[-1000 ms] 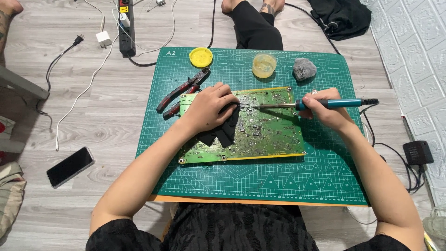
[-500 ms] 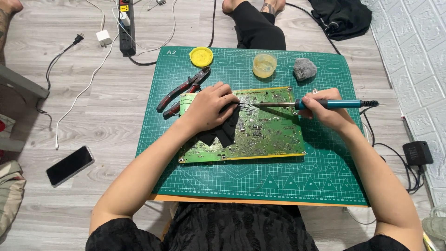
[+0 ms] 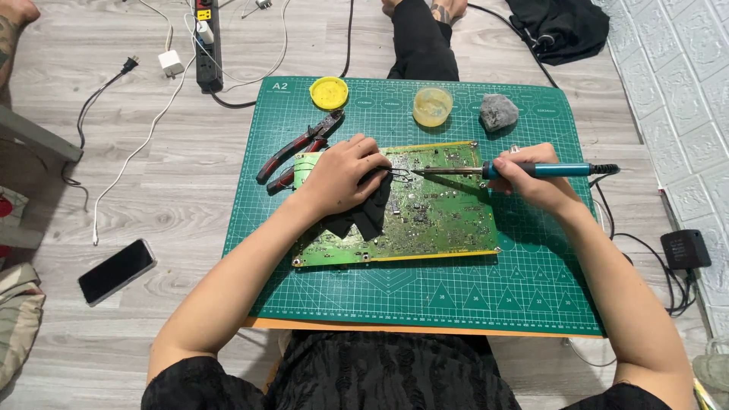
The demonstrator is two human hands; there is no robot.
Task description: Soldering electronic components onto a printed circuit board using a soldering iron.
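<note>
A green circuit board (image 3: pixel 437 216) lies on a green cutting mat (image 3: pixel 425 292) on the floor. My left hand (image 3: pixel 342 176) rests on the board's upper left part, pressing down on a black cloth-like piece (image 3: pixel 364 219), with thin wire at its fingertips. My right hand (image 3: pixel 535 181) grips a blue-handled soldering iron (image 3: pixel 531 170); its metal tip points left and touches the board close to my left fingertips.
Red-handled pliers (image 3: pixel 296 149), a yellow lid (image 3: pixel 329 93), a small clear jar (image 3: pixel 433 105) and a grey wool ball (image 3: pixel 498 112) sit along the mat's far edge. A phone (image 3: pixel 117 271), a power strip (image 3: pixel 206 34), cables and an adapter (image 3: pixel 686 249) lie on the wood floor. Another person's leg (image 3: pixel 419 42) is beyond the mat.
</note>
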